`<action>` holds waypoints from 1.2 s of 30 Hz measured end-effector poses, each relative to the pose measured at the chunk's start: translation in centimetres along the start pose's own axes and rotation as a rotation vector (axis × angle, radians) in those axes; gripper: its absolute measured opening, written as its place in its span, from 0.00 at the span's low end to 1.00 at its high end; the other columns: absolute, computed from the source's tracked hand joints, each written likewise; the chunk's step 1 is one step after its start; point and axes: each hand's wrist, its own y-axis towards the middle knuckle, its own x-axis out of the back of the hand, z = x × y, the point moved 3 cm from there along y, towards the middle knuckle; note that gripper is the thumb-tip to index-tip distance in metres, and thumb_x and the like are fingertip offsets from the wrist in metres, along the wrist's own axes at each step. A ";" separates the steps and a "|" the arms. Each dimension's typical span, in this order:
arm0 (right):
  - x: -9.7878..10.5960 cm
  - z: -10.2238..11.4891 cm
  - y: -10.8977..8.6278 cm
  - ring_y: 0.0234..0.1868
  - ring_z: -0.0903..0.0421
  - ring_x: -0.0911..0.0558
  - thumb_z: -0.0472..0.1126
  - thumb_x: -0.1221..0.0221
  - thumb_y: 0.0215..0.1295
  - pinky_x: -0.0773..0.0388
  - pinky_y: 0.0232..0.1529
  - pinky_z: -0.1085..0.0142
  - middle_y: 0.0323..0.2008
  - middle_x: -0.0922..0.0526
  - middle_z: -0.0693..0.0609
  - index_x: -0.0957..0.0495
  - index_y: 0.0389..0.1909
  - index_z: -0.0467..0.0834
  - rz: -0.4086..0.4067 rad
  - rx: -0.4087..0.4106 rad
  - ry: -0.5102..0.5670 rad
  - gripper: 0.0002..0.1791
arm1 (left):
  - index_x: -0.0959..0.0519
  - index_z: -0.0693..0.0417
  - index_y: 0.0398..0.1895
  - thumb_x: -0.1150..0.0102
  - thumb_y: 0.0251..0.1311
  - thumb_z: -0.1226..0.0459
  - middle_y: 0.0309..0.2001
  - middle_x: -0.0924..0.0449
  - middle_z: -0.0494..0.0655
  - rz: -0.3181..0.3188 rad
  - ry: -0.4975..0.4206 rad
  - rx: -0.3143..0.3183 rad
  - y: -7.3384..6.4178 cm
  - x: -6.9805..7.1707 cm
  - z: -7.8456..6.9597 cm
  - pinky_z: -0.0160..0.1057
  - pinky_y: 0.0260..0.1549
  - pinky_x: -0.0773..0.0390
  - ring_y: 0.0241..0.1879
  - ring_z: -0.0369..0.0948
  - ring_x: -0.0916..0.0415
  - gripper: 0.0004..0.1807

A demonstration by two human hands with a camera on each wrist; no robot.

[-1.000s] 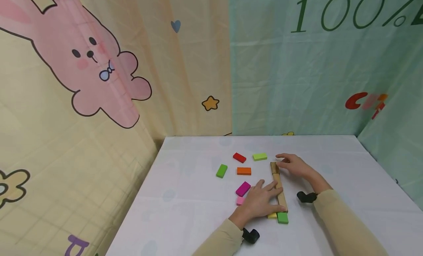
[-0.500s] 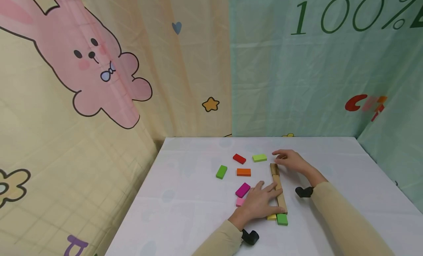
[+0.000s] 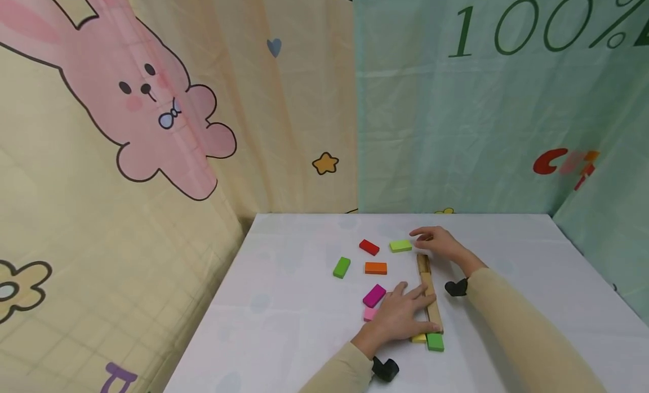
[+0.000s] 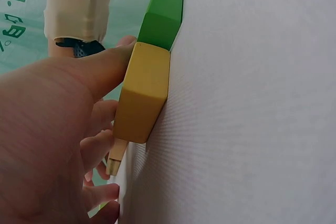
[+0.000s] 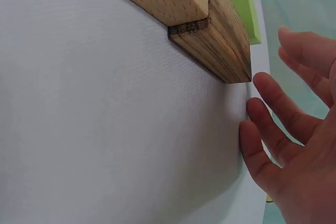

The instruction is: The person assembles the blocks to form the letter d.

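Observation:
My left hand (image 3: 398, 317) lies spread over a line of wooden blocks, its thumb and fingertips at the light wood block (image 3: 434, 317). A yellow block (image 4: 144, 87) sits by the thumb, beside a green block (image 4: 161, 17) at the line's near end; the hand partly covers the yellow one in the head view. At the far end lies a darker grained wood block (image 5: 215, 45). My right hand (image 3: 440, 242) hovers just past that end with loosely bent fingers and nothing in them. Its fingertips are close to a lime green block (image 3: 400, 246), apparently apart from it.
Left of the line lie a red block (image 3: 369, 247), an orange block (image 3: 376, 268), another green block (image 3: 342, 267) and a magenta block (image 3: 374, 296). A pink block (image 3: 369, 314) is partly hidden by my left hand. The white table (image 3: 263, 336) ends at printed curtains.
My right hand has moved left and away from me, from beside the far end of the wooden line towards the lime green block. The left hand stays on the line. The view has tilted slightly.

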 end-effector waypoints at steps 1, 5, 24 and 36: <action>-0.2 0.0 0.1 0.58 0.38 0.23 0.44 0.40 0.72 0.26 0.57 0.42 0.57 0.20 0.37 0.23 0.64 0.42 0.003 -0.004 0.001 0.22 | 0.43 0.18 0.76 0.55 0.61 0.27 0.78 0.53 0.25 -0.002 0.005 -0.002 0.0 0.0 0.0 0.51 0.65 0.34 0.76 0.46 0.50 0.39; -0.5 0.1 0.4 0.58 0.38 0.24 0.44 0.40 0.73 0.27 0.59 0.42 0.59 0.22 0.36 0.23 0.64 0.43 0.008 -0.021 0.003 0.22 | 0.43 0.18 0.76 0.55 0.60 0.27 0.78 0.53 0.25 -0.011 0.018 -0.010 -0.1 -0.2 0.1 0.51 0.64 0.33 0.76 0.47 0.50 0.39; -1.4 0.9 1.6 0.57 0.38 0.24 0.48 0.35 0.68 0.24 0.54 0.46 0.59 0.22 0.37 0.16 0.55 0.43 0.011 -0.088 -0.059 0.19 | 0.42 0.19 0.76 0.54 0.61 0.28 0.78 0.53 0.25 -0.007 0.011 -0.019 -0.2 -0.1 0.0 0.51 0.65 0.34 0.76 0.47 0.50 0.39; -1.4 0.9 1.7 0.47 0.44 0.20 0.44 0.32 0.65 0.21 0.43 0.54 0.46 0.17 0.41 0.15 0.50 0.43 -0.024 -0.018 -0.099 0.15 | 0.43 0.20 0.76 0.54 0.62 0.28 0.78 0.53 0.25 -0.010 0.018 -0.023 -0.1 -0.2 0.1 0.50 0.65 0.34 0.76 0.46 0.50 0.39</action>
